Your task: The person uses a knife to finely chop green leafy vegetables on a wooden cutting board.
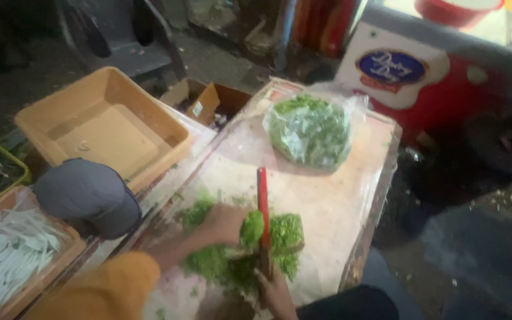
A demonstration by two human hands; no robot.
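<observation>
Head view. Right hand (275,291), nearest lens: closed on handle of knife (263,222), red-topped blade running straight ahead of it. Left hand (223,224), orange sleeve: fingers together, pressed on chopped greens (241,249), just left of blade. Greens heaped both sides of blade, under & around both hands, on pale cutting board (327,201). Beyond hands, far end of board: clear plastic bag of greens (310,131). Left of left hand: grey cap (87,194); past it, tan plastic tub (105,121). Far left: tray of white strips (7,252). Frame blurry.
</observation>
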